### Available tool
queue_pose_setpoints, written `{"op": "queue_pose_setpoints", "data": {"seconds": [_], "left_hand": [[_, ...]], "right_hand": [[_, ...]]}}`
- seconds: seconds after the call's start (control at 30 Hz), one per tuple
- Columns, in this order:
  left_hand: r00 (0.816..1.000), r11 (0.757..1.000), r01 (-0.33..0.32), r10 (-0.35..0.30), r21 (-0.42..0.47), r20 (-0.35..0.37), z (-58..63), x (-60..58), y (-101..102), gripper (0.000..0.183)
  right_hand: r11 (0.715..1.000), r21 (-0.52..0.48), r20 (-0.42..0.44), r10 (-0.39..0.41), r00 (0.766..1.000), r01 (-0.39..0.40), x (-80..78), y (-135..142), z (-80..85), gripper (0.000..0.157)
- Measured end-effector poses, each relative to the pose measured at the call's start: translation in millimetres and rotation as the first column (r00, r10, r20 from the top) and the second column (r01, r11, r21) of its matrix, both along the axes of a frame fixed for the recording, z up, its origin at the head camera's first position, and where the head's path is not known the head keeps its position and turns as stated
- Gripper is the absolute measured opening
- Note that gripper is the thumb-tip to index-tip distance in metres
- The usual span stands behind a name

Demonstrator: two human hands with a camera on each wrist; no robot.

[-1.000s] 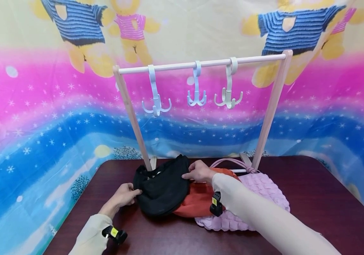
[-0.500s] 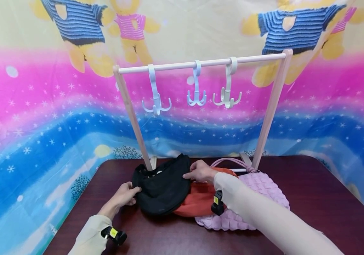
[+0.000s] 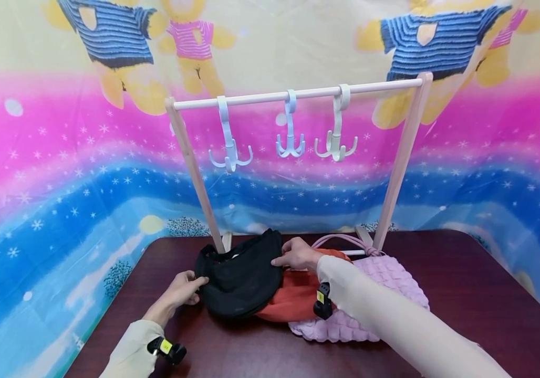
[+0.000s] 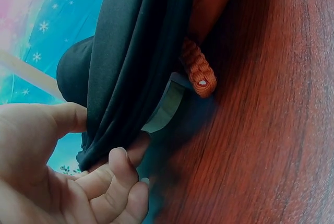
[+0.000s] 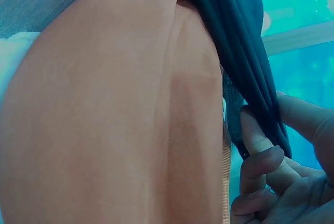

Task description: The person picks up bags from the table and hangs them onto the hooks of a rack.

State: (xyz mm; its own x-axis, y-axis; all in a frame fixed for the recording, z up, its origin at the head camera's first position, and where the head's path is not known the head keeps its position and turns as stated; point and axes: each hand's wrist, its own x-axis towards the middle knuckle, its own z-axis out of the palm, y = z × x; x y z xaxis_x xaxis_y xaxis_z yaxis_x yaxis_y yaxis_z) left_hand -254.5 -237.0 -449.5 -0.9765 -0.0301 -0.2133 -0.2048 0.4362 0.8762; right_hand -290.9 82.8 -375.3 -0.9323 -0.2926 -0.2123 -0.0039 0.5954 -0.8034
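Black cloth item [image 3: 239, 289], lower centre of frame, overlapping orange cloth [image 3: 293, 300]. At left, left hand [image 3: 181, 290] pinching its left edge. Near centre, right hand [image 3: 298, 254] pinching its right edge, thumb and fingers. Lilac bag [image 3: 395, 281] farther right. Step looks like two-handed grip; next move probably calls for both pinches firm, edges level.

The black cloth item [image 3: 241, 286] hides part of the orange cloth item [image 3: 291, 299], which covers part of the pink bag [image 3: 395, 273].
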Motion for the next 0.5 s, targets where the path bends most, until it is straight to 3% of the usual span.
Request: {"op": "queue_pose_setpoints", "data": {"seconds": [0.1,0.33,0.5], "left_hand": [[1.000,1.000,-0.008,0.008,0.001,0.002,-1.1,-0.6,-0.2,0.028],[1.000,1.000,-0.005,0.005,0.005,0.004,1.9,2.8,1.4,0.034],[1.000,1.000,0.009,-0.009,-0.008,-0.013,3.3,4.1,0.4,0.046]], "right_hand": [[1.000,-0.005,0.001,0.003,1.000,-0.003,0.4,-0.3,0.9,0.024],[1.000,0.002,0.007,0.014,1.000,-0.014,0.1,-1.1,0.9,0.043],[1.000,0.014,0.008,0.016,1.000,-0.016,1.3,-0.6,1.6,0.040]]}}
